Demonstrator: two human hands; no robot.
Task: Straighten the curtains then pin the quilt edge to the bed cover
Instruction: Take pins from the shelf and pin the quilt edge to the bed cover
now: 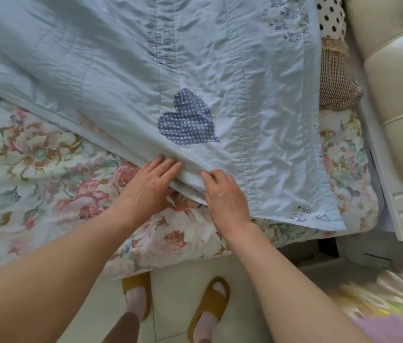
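A pale blue quilt [126,70] with a dotted blue heart patch [188,120] lies across the bed, over a floral bed cover [47,174]. Its near edge is bunched into folds at the bed's front. My left hand [149,184] rests flat on that folded edge, fingers spread over it and thumb hidden beneath. My right hand [225,196] pinches the same edge just to the right, fingers curled on the fabric. No pin or curtain is visible.
A cream padded headboard [393,78] stands at the right, with a polka-dot pillow [331,18] and a checked pillow [334,80] beside it. My feet in mustard slippers [208,308] stand on the tiled floor below the bed's edge. Shiny fabric lies at bottom right.
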